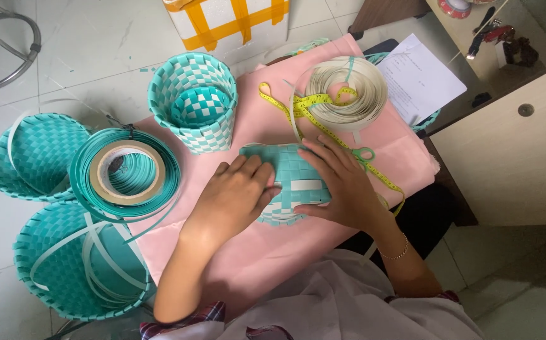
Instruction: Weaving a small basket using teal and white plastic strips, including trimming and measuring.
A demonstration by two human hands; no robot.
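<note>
A small teal woven piece (290,169) with a white strip lies on a pink cloth (273,245) in front of me. My left hand (235,195) presses on its left side, fingers curled over the edge. My right hand (342,182) lies flat on its right side, holding it down. Behind it stands a finished teal-and-white checkered woven basket (194,101). A coil of white strip (348,91) sits at the back right, with a yellow tape measure (323,116) draped across it and running toward my right wrist.
A coil of teal strip (128,173) with a roll of brown tape inside it sits at the left. Two teal woven baskets (30,154) (71,264) lie on the tiled floor. A paper sheet (421,79), a wooden cabinet (506,157) and a box with orange tape (229,19) stand behind.
</note>
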